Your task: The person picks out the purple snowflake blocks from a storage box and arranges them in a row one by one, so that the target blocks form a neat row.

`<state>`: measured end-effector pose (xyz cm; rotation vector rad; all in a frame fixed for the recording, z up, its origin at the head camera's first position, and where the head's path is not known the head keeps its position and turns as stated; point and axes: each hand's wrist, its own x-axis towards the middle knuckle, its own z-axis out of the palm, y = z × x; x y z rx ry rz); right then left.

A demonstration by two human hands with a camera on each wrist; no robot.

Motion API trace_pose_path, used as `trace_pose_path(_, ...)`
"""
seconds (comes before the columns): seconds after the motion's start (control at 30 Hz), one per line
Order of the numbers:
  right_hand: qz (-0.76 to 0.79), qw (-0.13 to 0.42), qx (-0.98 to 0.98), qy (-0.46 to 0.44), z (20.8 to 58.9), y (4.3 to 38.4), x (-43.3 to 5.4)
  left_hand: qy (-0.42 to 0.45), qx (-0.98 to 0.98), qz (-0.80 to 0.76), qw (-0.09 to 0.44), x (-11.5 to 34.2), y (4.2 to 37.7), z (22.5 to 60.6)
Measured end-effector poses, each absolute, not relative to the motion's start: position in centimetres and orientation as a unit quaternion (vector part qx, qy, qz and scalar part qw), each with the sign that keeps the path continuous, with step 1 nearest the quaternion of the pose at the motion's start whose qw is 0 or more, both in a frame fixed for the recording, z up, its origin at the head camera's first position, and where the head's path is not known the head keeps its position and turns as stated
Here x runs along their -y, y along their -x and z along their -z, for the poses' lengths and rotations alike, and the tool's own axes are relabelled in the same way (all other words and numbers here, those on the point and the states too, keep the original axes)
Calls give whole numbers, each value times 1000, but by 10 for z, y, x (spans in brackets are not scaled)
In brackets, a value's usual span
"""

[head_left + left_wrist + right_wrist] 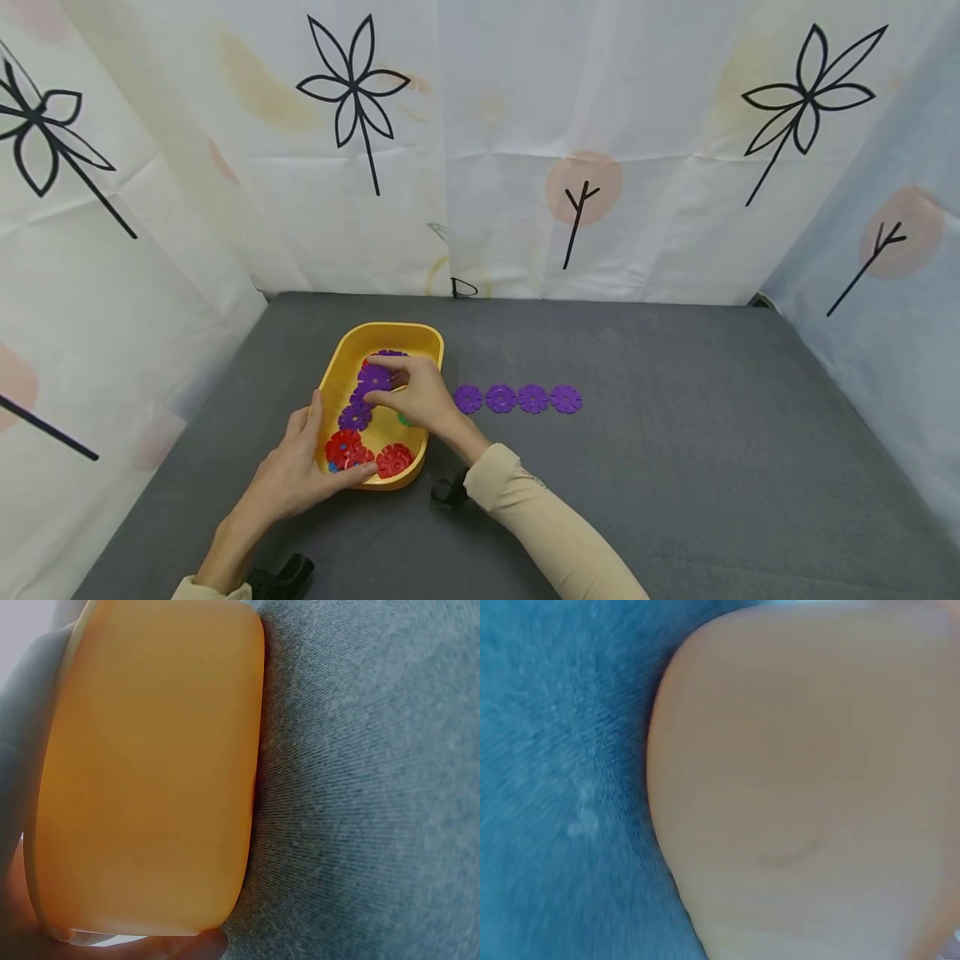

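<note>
Where L hand (292, 467) gripped: near-L corner of yellow tub (397, 335), table's (712, 433) L half.
Red discs (343, 448): lay at tub's near edge.
Purple discs (355, 417): lay mid-tub, axis approx. near-to-far, L of nearer R hand (422, 396).
R hand: thumb & index apart round one; couldn't tell if pinching.
Purple row (507, 398): ran R of tub, parallel w/ table's far edge.

Rounded yellow plastic tub (386, 333), gripped by left hand (296, 468); inside, near right hand (418, 398), purple flower-shaped plastic discs (356, 417); four more discs (501, 398) rowed to its right.

Two hands (296, 475) (423, 396), one tray (393, 335), four discs (533, 399) outside it.
</note>
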<state>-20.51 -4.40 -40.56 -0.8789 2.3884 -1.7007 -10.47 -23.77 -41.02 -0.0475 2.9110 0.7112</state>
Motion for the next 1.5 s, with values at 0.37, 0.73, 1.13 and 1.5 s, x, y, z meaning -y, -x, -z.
trace_pose_path(0.37, 586, 93, -769, 240, 395, 201, -23, 25, -968, -237, 81, 239, 107, 410)
trace_pose_path(0.73, 560, 99, -793, 217, 388, 200, -93, 31, -968, -236, 78, 240, 105, 412)
trace_pose_path(1.13, 494, 95, -845, 183, 398, 203, -171, 34, -967, -236, 88, 240, 107, 411)
trace_pose_path(1.5, 404, 92, -898, 150, 406, 202, -224, 38, -968, -231, 92, 237, 107, 410)
